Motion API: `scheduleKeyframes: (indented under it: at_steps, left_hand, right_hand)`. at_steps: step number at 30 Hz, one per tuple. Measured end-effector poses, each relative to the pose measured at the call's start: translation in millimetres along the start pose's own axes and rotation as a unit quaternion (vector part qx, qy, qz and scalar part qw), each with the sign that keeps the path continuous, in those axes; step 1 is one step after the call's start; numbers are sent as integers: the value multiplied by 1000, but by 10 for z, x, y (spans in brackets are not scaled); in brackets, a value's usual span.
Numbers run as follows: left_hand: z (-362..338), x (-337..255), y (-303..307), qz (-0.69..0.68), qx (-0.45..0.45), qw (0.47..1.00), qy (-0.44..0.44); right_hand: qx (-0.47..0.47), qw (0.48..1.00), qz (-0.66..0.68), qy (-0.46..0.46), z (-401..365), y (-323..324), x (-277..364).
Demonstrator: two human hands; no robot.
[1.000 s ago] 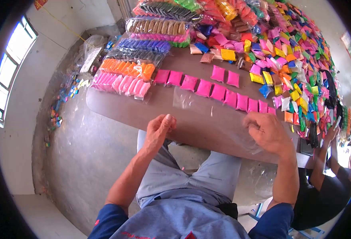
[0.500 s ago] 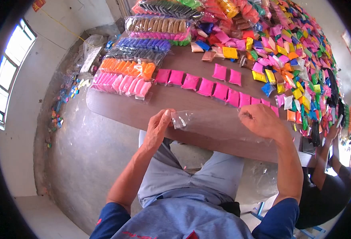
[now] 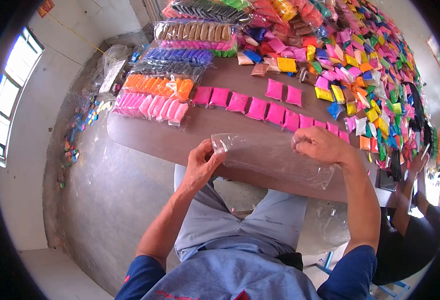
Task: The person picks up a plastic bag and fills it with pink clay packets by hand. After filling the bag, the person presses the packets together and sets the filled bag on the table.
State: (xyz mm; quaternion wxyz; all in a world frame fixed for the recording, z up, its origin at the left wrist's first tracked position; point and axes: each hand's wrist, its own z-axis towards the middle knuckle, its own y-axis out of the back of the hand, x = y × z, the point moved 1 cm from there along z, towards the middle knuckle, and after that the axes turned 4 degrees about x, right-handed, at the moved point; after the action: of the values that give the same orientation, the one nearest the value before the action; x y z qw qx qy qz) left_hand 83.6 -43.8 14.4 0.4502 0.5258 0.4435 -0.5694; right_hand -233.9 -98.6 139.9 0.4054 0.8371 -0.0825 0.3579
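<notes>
A long clear plastic bag [image 3: 275, 155] is stretched between my two hands over the table's near edge. My left hand [image 3: 203, 162] pinches its left end between thumb and fingers. At the bag's upper right side, my right hand [image 3: 322, 145] is closed on the plastic with curled fingers. Beyond the bag lies a slanting row of bright pink packets [image 3: 257, 108] on the brown table [image 3: 180, 139]. Two more pink packets [image 3: 274, 89] lie just behind that row.
Filled bags of pink packets [image 3: 151, 106] and orange packets [image 3: 158, 86] are stacked at the table's left. A large heap of mixed coloured packets [image 3: 375, 85] covers the right side. Another person's arm [image 3: 406, 195] shows at far right. Packets lie on the floor at left.
My left hand has moved slightly right and turned, and the bag's left end stands wider and higher. My right hand has shifted a little left. The bag's lower right corner now shows below it.
</notes>
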Motion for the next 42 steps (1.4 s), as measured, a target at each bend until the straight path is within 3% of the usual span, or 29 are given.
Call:
scheduleKeyframes:
  at_steps: [2,5,8,11,14,17,25,29,30,39,42]
  left_hand:
    - [5,-37,-48,-2,-18,1000,11]
    - [0,24,-61,8,-32,999,23]
    - [-33,41,-63,12,-31,999,40]
    - [-55,131,-46,10,-32,999,40]
    - [-70,59,-96,-19,-44,998,46]
    - [-71,34,-135,-19,-43,998,41]
    - [-144,-16,-142,-15,-16,999,44]
    - [-142,13,-154,11,-22,1000,19]
    - [-122,3,-173,26,-27,999,9]
    - [-116,-162,-327,-32,-53,998,21]
    - [-87,-121,-343,-12,-55,998,6]
  right_hand:
    - [-14,1000,26,-5,12,-11,-23]
    - [-60,996,-64,-24,-29,-3,17]
    - [-160,978,-115,-71,-175,27,213]
    - [-359,921,-149,17,-288,55,151]
    - [-423,899,-82,81,-446,-41,327]
    - [-336,907,-157,200,-394,-490,497]
    - [-314,878,-291,212,129,-1086,466]
    - [-215,897,-367,116,200,-1368,366]
    - [-233,890,-370,130,198,-1450,363]
    - [-218,958,-122,141,237,-1559,593]
    - [-185,959,-155,152,299,-1582,612]
